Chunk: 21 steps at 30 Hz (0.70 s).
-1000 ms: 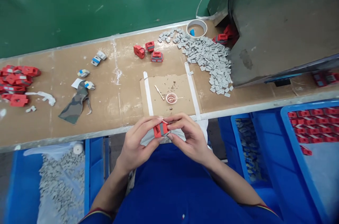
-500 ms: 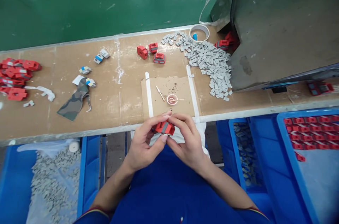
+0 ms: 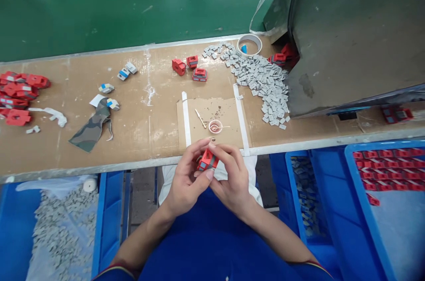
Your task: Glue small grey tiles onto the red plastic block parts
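Observation:
A small red plastic toy-vehicle part (image 3: 207, 161) with grey sides is held at the table's front edge. My left hand (image 3: 188, 179) grips it from the left, thumb along its near side. From the right, the fingers of my right hand (image 3: 232, 179) close on its top and side, hiding part of it. Just beyond my fingertips lies a cardboard sheet (image 3: 195, 134) with white tape strips. On that sheet stand a small round cup (image 3: 215, 127) of reddish liquid with a thin stick in it, and a white pen-like stick (image 3: 200, 118).
Loose grey pieces (image 3: 262, 77) are heaped at the right beside a tape roll (image 3: 249, 44). Several red parts (image 3: 18, 90) lie at far left, near a camouflage cloth (image 3: 91, 128). A metal box (image 3: 352, 37) overhangs the right. Blue bins (image 3: 365, 214) flank me below.
The red part has been turned between my hands, so its top opening now shows more. My fingers have shifted slightly around it; both hands stay in nearly the same place.

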### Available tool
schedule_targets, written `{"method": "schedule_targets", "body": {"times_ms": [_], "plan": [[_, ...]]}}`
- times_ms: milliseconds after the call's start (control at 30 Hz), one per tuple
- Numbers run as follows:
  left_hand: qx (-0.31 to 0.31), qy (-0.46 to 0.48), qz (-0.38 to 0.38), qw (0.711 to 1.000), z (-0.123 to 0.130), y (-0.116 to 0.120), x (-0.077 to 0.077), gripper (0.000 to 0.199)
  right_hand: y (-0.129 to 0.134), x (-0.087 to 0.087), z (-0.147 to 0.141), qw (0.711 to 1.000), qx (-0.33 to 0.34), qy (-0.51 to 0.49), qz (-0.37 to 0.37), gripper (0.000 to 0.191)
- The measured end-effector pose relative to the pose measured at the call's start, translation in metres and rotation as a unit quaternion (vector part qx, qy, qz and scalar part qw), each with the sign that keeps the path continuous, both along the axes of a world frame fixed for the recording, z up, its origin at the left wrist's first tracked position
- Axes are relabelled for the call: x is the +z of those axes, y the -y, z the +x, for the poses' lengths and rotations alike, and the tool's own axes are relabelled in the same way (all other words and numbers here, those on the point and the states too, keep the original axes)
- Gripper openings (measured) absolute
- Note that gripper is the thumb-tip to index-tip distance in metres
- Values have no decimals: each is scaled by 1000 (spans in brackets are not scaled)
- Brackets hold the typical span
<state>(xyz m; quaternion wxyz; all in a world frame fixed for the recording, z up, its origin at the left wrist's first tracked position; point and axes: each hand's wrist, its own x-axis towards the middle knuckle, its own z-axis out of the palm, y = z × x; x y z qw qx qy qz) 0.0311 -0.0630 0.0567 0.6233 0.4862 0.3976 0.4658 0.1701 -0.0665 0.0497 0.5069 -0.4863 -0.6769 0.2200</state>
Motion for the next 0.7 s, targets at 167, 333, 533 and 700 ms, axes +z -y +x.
{"method": "schedule_targets", "body": {"times_ms": [167, 333, 533, 700], "plan": [[0, 29, -42, 999, 2, 1, -1, 46, -2, 3, -1, 1000, -5, 27, 8, 63], [-15, 71, -51, 996, -4, -5, -2, 43, -2, 3, -2, 997, -7, 76, 24, 74], [-37, 163, -138, 976, -10, -8, 1, 38, -4, 8, 2, 994, -6, 110, 28, 70], [-64, 251, -224, 940, -11, -10, 7, 29, -10, 19, 14, 981, 183, -22, -61, 56]]}}
